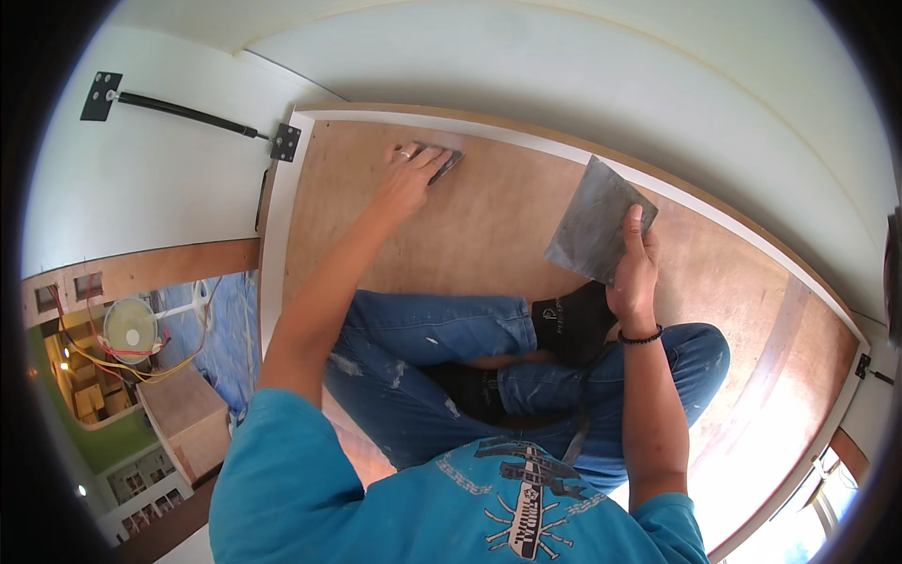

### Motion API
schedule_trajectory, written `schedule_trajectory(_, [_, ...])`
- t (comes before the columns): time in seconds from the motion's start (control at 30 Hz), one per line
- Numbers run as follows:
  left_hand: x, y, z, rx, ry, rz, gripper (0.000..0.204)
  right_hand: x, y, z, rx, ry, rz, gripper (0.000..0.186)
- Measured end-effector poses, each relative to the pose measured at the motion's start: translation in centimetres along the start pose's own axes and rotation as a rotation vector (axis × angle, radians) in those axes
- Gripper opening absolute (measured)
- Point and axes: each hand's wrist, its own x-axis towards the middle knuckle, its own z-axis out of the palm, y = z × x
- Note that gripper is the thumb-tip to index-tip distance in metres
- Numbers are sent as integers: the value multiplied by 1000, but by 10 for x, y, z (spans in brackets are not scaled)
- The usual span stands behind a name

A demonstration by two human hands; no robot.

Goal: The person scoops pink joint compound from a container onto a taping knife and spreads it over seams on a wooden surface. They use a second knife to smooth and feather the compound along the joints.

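Observation:
My left hand (408, 174), with a ring on one finger, is closed on a small dark flat scraper-like piece (450, 166). It presses this against the plywood panel (357, 216) near the panel's far edge. In my right hand (636, 268) a larger grey, smeared rectangular plate (590, 221) is held up at a slant, thumb on its face and the other fingers hidden behind. The plate's top corner reaches in front of the white rim (507, 136). A dark beaded bracelet circles my right wrist.
I sit cross-legged on the panel in blue jeans (442, 329). A black gas strut (188, 111) joins the rim to a white board at the far left. Below it hang loose wires (141, 371), by a fan (132, 329) and a wooden box (183, 414).

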Motion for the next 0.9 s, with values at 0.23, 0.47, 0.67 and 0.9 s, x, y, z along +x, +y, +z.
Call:
schedule_trajectory(0.23, [13,7,-17,-22,77,-35,65,6,11,-12,-64,-25,33,54])
schedule_trajectory(0.47, [19,9,8,12,95,-3,63,5,9,-16,-36,-70,5,56])
schedule_trajectory(0.67, [-8,16,-34,-14,-132,-15,63,5,11,-12,-23,-11,53,56])
schedule_trajectory(0.9, [-80,115,-143,-1040,413,-328,50,-46,-11,36,384,-277,357,54])
